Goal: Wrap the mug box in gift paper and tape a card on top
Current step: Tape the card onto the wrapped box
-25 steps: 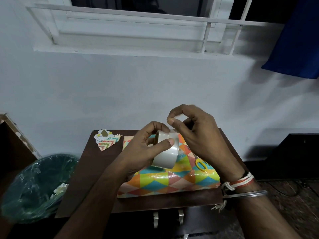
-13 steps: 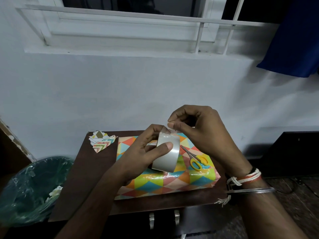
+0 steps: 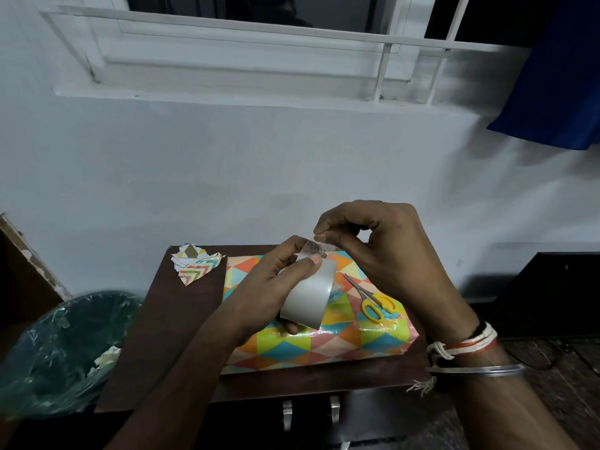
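Note:
The mug box [image 3: 324, 347], wrapped in paper with bright triangles, lies on a small dark wooden table [image 3: 168, 336]. Above it my left hand [image 3: 266, 287] grips a roll of clear tape [image 3: 310, 293], thumb across its outer face. At the top of the roll my right hand [image 3: 373, 248] pinches the loose tape end between thumb and forefinger. Yellow-handled scissors [image 3: 370, 302] rest on top of the box, to the right of the roll. A few small patterned cards [image 3: 194, 263] lie at the table's far left corner.
A bin lined with a green plastic bag [image 3: 55, 352] stands left of the table. A white wall and a barred window rise behind it. A blue cloth [image 3: 558, 79] hangs top right. Dark furniture [image 3: 552, 293] sits at the right.
The view has shifted slightly. My right fingers have closed on the tape end at the top of the roll and lifted it a little; the left hand keeps its hold.

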Available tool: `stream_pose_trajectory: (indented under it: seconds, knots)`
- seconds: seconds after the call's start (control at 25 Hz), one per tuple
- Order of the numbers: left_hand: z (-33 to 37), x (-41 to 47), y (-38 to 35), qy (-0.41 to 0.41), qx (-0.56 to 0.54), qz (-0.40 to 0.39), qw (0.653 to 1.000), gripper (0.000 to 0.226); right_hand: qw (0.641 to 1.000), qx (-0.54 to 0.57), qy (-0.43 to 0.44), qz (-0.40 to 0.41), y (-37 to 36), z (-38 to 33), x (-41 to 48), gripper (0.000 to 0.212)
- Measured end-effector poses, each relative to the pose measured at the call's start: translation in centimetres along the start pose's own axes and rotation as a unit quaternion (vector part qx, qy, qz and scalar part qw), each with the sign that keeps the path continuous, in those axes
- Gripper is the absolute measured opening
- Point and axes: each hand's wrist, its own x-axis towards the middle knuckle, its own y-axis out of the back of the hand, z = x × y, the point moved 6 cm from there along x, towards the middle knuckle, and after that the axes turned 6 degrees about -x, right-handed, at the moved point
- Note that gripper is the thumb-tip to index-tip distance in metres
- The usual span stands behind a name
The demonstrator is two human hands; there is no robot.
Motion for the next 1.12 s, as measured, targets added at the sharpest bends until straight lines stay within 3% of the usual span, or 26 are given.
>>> stream_pose_trajectory:
  seconds: [0.48,0.8,1.12]
  knots:
    - [0.2,0.5,-0.2,-0.031,0.029,-0.006,0.999,0.049,0.995,0.080,-0.064,-0.001,-0.7,2.7,-0.2,0.011]
    - [-0.2,0.6,-0.7,-0.018,0.011,-0.011,1.000,0.063,0.981,0.169,-0.085,-0.052,-2.0,3.0,-0.6,0.008]
    - [-0.6,0.5,-0.5,-0.037,0.027,-0.026,0.999,0.076,0.970,0.177,-0.108,-0.128,-3.2,3.6,-1.1,0.006]
